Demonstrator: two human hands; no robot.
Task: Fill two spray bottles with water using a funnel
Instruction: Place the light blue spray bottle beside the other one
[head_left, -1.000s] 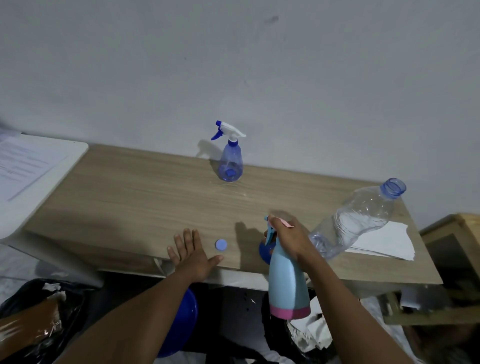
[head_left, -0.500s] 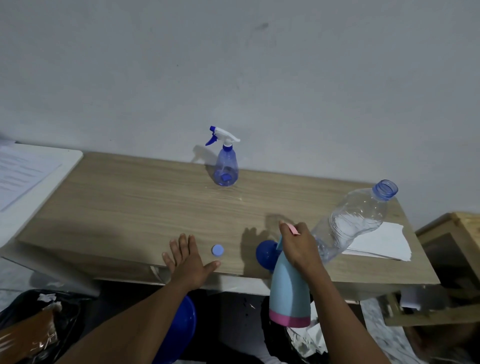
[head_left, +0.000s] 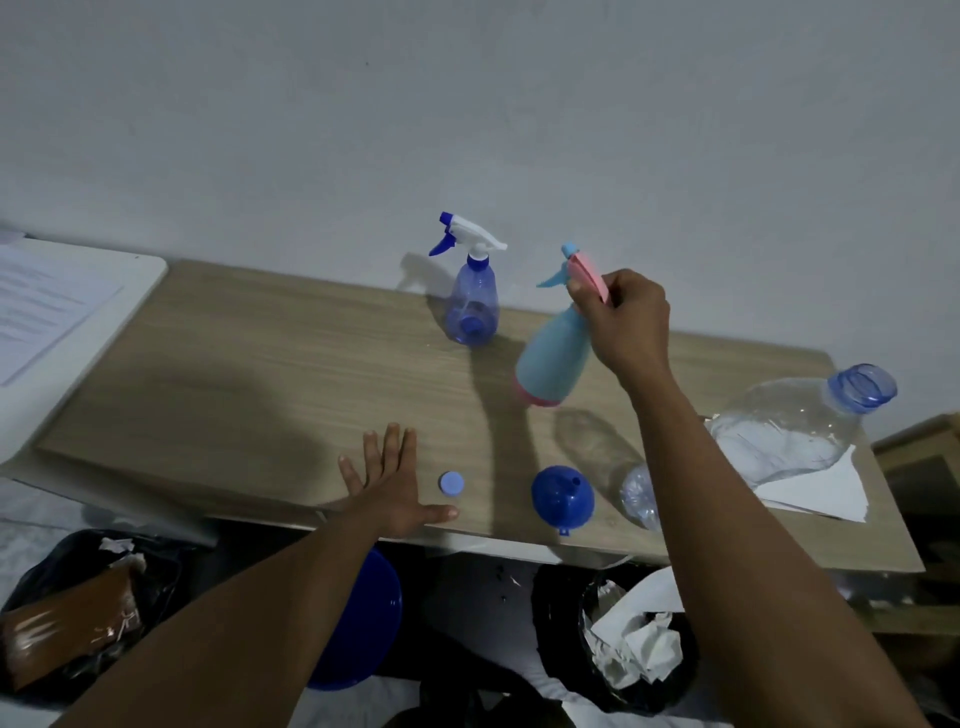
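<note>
My right hand (head_left: 626, 325) grips the neck of a light blue spray bottle (head_left: 553, 358) with a pink base and trigger, tilted above the wooden table (head_left: 234, 384). A clear blue spray bottle (head_left: 471, 306) with a white and blue head stands at the back by the wall. A blue funnel (head_left: 562, 498) lies mouth down near the front edge. A large clear water bottle (head_left: 779, 434), uncapped, leans at the right. Its small blue cap (head_left: 451, 484) lies beside my left hand (head_left: 388, 491), which rests flat on the table with fingers spread.
White paper (head_left: 826, 488) lies under the water bottle at the right. A white surface with printed sheets (head_left: 47, 306) adjoins the table's left end. Below the front edge are a blue basin (head_left: 358, 623), a black bin with crumpled paper (head_left: 639, 644) and a dark bag (head_left: 67, 618).
My right hand has lifted the light blue spray bottle from below the front edge up and back over the table, uncovering the funnel. My left hand stays flat.
</note>
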